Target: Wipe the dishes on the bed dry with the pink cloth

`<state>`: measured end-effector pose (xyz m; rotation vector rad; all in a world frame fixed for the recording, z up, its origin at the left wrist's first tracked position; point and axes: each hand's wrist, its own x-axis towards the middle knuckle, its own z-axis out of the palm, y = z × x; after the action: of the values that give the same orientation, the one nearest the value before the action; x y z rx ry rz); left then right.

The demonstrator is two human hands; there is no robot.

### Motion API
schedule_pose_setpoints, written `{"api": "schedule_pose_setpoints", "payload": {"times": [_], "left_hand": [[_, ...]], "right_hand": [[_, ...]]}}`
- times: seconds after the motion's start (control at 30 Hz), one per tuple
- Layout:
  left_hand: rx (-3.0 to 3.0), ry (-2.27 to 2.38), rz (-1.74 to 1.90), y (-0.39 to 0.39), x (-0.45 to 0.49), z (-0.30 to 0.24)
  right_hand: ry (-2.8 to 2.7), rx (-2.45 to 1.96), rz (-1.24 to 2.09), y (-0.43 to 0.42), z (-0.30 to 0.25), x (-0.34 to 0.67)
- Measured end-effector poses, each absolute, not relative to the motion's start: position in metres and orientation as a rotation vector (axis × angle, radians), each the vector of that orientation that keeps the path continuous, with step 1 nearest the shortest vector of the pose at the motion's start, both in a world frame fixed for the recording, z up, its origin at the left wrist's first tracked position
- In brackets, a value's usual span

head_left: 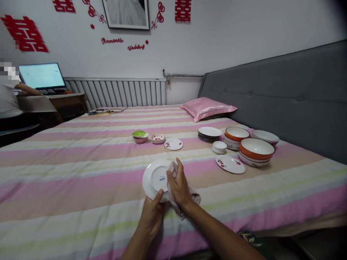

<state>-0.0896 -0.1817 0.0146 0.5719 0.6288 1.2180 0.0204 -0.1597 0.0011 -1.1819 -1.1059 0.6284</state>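
My left hand point(154, 213) grips the lower edge of a white plate point(151, 177), thumb on its underside, which faces me and bears a small blue mark. My right hand point(179, 184) is closed on a pale pinkish cloth point(180, 209), pressed against the plate's right side; part of the cloth hangs below the wrist. The plate is held tilted above the striped bedspread point(103, 187). Beyond it lies a small flower-patterned plate point(173, 144), beside a small pink dish point(158, 138) and a green leaf-shaped dish point(140, 134) stacked on a pink one.
To the right are an oval flowered plate point(230, 164), a stack of small white dishes point(219, 147), stacked plates point(209, 133) and orange-rimmed bowls point(257, 150). A pink pillow point(207, 108) lies by the grey headboard point(298, 94). A person point(9, 97) sits at a monitor point(42, 76) far left.
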Motion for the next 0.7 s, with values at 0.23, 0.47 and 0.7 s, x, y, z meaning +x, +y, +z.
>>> {"api": "schedule_pose_setpoints", "payload": {"times": [0.23, 0.47, 0.7], "left_hand": [[0.380, 0.795, 1.270, -0.175, -0.087, 0.017], [0.232, 0.751, 1.206, -0.170, -0.094, 0.021], [0.409, 0.776, 1.122, -0.180, -0.089, 0.015]], "right_hand": [[-1.274, -1.173, 0.775, -0.169, 0.013, 0.023], [-1.373, -1.130, 0.781, -0.155, 0.015, 0.035], [-1.396, -1.122, 0.570, -0.141, 0.034, 0.054]]}}
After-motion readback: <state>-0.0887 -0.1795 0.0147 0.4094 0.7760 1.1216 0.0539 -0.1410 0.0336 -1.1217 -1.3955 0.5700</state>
